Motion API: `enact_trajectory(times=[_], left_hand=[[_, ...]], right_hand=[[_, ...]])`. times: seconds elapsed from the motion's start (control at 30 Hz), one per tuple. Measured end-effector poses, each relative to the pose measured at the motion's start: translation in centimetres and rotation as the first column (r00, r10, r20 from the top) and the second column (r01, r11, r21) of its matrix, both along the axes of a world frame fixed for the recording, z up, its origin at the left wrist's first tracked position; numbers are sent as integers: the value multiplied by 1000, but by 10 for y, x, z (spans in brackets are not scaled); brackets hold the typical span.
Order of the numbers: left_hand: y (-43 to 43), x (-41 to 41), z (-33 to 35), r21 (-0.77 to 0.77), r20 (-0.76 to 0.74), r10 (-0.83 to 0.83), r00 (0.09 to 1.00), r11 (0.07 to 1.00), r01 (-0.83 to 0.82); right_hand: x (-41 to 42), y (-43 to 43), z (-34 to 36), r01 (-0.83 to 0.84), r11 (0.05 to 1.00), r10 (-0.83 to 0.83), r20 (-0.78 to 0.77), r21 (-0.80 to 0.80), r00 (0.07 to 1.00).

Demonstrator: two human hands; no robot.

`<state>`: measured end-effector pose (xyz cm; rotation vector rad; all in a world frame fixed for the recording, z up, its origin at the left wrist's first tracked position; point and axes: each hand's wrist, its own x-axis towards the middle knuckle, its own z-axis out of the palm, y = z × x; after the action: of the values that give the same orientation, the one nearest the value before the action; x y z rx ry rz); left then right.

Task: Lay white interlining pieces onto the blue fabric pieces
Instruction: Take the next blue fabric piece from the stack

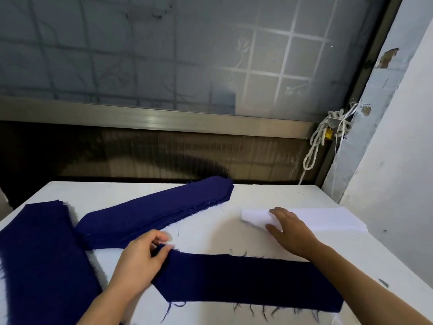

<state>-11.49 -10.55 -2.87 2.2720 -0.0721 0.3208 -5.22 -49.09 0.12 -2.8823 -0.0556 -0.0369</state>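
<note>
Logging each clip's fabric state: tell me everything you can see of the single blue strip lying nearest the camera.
The blue strip is a long, dark navy, woven-looking piece lying flat on the white table, running left to right. Its left end is cut at an angle; loose threads fray along its edges. The left hand pinches its upper left corner, and the right forearm crosses over its right part.

Table point(210, 231): white, matt, smooth top. On it, strip point(246, 277) of dark blue woven cloth, matt, with frayed edges. Left stack point(39, 254) and far stack point(152, 212) on the table: same cloth. Interlining point(323, 219) at the table's right: white, thin, smooth sheets. Behind the table: brushed metal frame point(164, 118), frosted glass point(164, 55), twisted cord point(316, 141). Right of it: chipped painted wall point(398, 160).
</note>
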Motion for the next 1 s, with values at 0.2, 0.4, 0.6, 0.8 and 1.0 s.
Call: enact_trajectory(times=[0.2, 0.4, 0.6, 0.8, 1.0], left_hand=[[3, 4, -4, 25, -25, -16, 1000, 1000, 17], [0, 2, 0, 20, -56, -27, 998, 999, 28], [1, 3, 2, 18, -78, -19, 997, 1000, 21], [2, 5, 3, 21, -103, -18, 995, 1000, 20], [1, 9, 3, 54, -96, -18, 995, 998, 24]], right_hand=[[26, 21, -23, 99, 993, -98, -25, 58, 995], [38, 27, -16, 141, 989, -145, 135, 33, 980], [45, 46, -14, 69, 952, 7, 248, -297, 969], [56, 46, -3, 6, 973, 23, 127, -230, 992], [59, 41, -1, -33, 974, 54, 89, -223, 995]])
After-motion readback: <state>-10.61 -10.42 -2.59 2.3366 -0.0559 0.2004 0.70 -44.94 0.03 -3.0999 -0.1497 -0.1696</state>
